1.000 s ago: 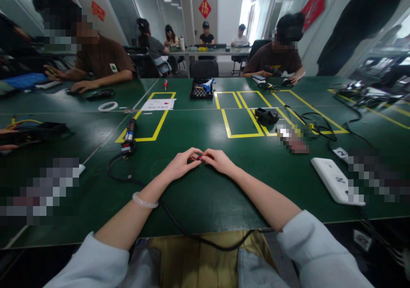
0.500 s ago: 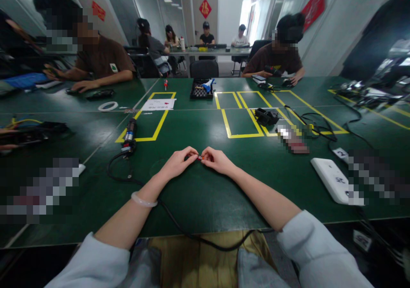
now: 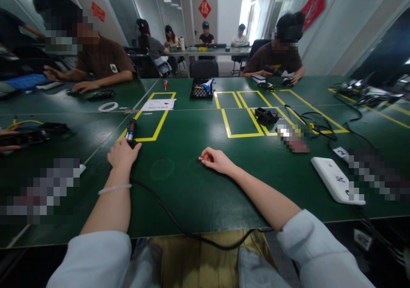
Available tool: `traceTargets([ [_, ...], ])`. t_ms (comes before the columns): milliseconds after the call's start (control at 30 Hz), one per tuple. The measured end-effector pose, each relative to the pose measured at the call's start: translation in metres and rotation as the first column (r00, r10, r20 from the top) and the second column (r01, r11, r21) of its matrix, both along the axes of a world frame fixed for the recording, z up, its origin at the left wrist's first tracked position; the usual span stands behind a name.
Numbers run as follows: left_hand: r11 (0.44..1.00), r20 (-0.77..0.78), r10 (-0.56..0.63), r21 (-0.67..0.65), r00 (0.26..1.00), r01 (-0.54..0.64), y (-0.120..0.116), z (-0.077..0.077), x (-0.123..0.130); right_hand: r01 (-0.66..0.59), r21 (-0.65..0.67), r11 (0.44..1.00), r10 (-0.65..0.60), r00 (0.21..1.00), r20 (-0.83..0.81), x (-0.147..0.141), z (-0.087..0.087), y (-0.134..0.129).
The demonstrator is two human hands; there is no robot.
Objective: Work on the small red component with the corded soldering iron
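My right hand pinches a small red piece between thumb and fingertips, just above the green table; its exact kind is too small to make out. On the left, my left hand reaches over the lower end of a black cylindrical device with a blue and silver band. Its thumb is spread away from the fingers, and the hand covers part of the device. Whether the fingers touch it is hard to tell. A black cable runs from beneath that hand towards the table's front edge.
Yellow tape outlines mark the green table. A paper label, a white tape roll, a black tray, a black holder and a white power bank lie around. Two co-workers sit opposite.
My left hand has let go of the small red piece and moved left to the black cylindrical device. The right hand stays in place, still pinching the piece.
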State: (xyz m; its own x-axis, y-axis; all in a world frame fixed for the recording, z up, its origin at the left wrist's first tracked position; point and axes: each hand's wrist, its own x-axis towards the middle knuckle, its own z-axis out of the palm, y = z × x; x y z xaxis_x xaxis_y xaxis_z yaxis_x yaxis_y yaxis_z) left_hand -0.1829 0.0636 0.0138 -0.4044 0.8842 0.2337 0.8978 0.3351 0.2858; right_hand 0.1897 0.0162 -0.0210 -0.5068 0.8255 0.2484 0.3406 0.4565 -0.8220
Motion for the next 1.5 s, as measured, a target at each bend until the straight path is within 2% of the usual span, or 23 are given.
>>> traceTargets([
  [67,0.997,0.03,0.002,-0.077,1.0,0.0,0.004,-0.001,-0.011,0.001,0.0,1.0,-0.001,1.0,0.006,0.0,0.0,0.0],
  [200,0.992,0.039,-0.019,-0.122,0.999,0.023,0.008,-0.002,-0.018,0.003,0.007,1.0,-0.003,1.0,0.012,0.0,-0.001,0.0],
  [433,0.988,-0.015,0.025,-0.151,1.0,-0.027,0.001,0.002,0.004,-0.006,0.015,1.0,0.005,1.0,0.008,0.0,-0.003,0.002],
  [567,0.987,-0.05,-0.07,-0.15,0.996,0.062,-0.002,-0.001,0.023,-0.004,0.011,1.0,0.004,1.0,0.01,0.0,-0.003,0.002],
  [700,0.96,-0.095,-0.246,-0.158,0.965,0.23,-0.002,-0.006,0.046,0.003,0.006,1.0,-0.003,1.0,0.008,-0.001,-0.002,0.001],
  [833,0.88,-0.077,-0.464,-0.152,0.883,0.449,-0.007,-0.01,0.074,0.008,0.01,1.0,-0.008,1.0,0.002,-0.001,-0.001,0.0],
  [933,0.786,-0.044,-0.613,-0.135,0.789,0.603,-0.014,-0.012,0.099,0.011,0.021,1.0,-0.011,1.0,0.004,-0.001,-0.001,0.0],
  [1033,0.696,-0.027,-0.715,-0.122,0.698,0.708,-0.026,-0.013,0.125,0.017,0.041,0.999,-0.018,1.0,0.018,-0.001,-0.001,-0.001],
  [1167,0.595,-0.006,-0.802,-0.098,0.597,0.798,-0.04,-0.012,0.151,0.043,0.07,0.997,-0.047,0.997,0.057,-0.001,-0.001,-0.001],
  [1300,0.515,0.025,-0.855,-0.081,0.518,0.853,-0.046,-0.013,0.161,0.068,0.118,0.991,-0.084,0.988,0.132,-0.003,0.0,-0.001],
  [1500,0.465,0.024,-0.883,-0.088,0.469,0.881,-0.049,-0.013,0.162,0.088,0.157,0.984,-0.12,0.971,0.205,-0.004,0.002,-0.003],
])
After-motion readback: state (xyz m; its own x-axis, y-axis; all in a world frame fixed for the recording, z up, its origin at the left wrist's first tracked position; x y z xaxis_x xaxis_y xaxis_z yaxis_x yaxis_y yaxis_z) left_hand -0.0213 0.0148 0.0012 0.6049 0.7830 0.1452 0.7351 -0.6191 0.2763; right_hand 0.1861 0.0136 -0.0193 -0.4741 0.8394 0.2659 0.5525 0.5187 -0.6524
